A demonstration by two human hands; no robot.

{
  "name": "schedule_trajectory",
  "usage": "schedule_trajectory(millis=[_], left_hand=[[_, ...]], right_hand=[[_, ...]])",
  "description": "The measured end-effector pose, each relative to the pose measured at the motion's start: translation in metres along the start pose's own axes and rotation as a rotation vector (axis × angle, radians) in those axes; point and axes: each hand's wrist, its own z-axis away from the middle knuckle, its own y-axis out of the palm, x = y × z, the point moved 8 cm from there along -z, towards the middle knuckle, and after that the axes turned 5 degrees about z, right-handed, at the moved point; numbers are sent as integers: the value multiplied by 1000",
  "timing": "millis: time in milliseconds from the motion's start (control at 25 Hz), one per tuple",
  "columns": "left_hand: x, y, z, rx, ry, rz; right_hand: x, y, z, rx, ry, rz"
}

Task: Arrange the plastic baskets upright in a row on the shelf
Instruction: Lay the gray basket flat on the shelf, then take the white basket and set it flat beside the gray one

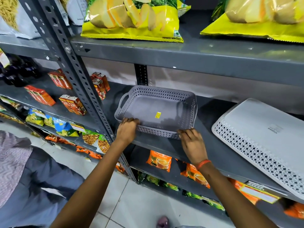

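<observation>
A grey perforated plastic basket (158,111) with a yellow sticker inside sits upright on the grey metal shelf (212,145), its near rim lifted a little toward me. My left hand (127,129) grips the near rim at its left corner. My right hand (192,143) holds the near rim at its right corner, fingers curled over the edge. A larger, lighter grey basket (263,142) lies upside down on the same shelf to the right, its bottom facing up and its near edge hanging past the shelf front.
A slotted steel upright (79,83) stands just left of the basket. Yellow wafer bags (131,18) lie on the shelf above. Red cartons (72,104) fill the left bay, orange packets (158,160) the shelf below. A person in grey clothing (24,178) is at lower left.
</observation>
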Motion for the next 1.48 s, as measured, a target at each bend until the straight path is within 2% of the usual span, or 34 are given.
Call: schedule_trajectory(millis=[160, 280, 440, 600, 720, 800, 880, 920, 1000, 1040, 1160, 1240, 1320, 1400, 1480], left_hand=[[-61, -2, -2, 19, 24, 91], [-126, -9, -4, -36, 85, 172], [-223, -8, -2, -140, 160, 298], [-289, 22, -11, -78, 140, 384], [-315, 55, -23, 25, 75, 435], [-316, 78, -27, 118, -37, 505], [-312, 92, -27, 185, -199, 597], [-312, 96, -28, 205, -251, 646], [-313, 99, -28, 223, -301, 744], [-315, 98, -27, 212, -303, 772], [-312, 94, -22, 152, -270, 815], [-300, 78, -20, 1, -220, 931], [-285, 63, -15, -142, -189, 1100], [-293, 52, -3, -97, -16, 1112], [-308, 43, 13, -65, 186, 954]], right_hand=[[-5, -25, -4, 19, 48, -20], [-29, -58, -2, -23, 76, -40], [-92, -108, 19, -42, 166, -27], [-167, -145, 58, -14, 246, 31], [-216, -161, 96, 25, 353, 50], [-242, -167, 122, 6, 414, 60], [-274, -173, 150, -37, 580, 51], [-291, -174, 167, -62, 724, -4], [-316, -164, 199, -52, 1051, -263], [-323, -156, 208, -30, 1151, -407], [-327, -157, 211, -35, 1221, -589], [-333, -174, 208, -175, 1290, -639], [-348, -187, 206, -350, 1354, -788], [-365, -190, 203, -468, 1400, -906], [-391, -175, 204, -525, 1412, -1017]])
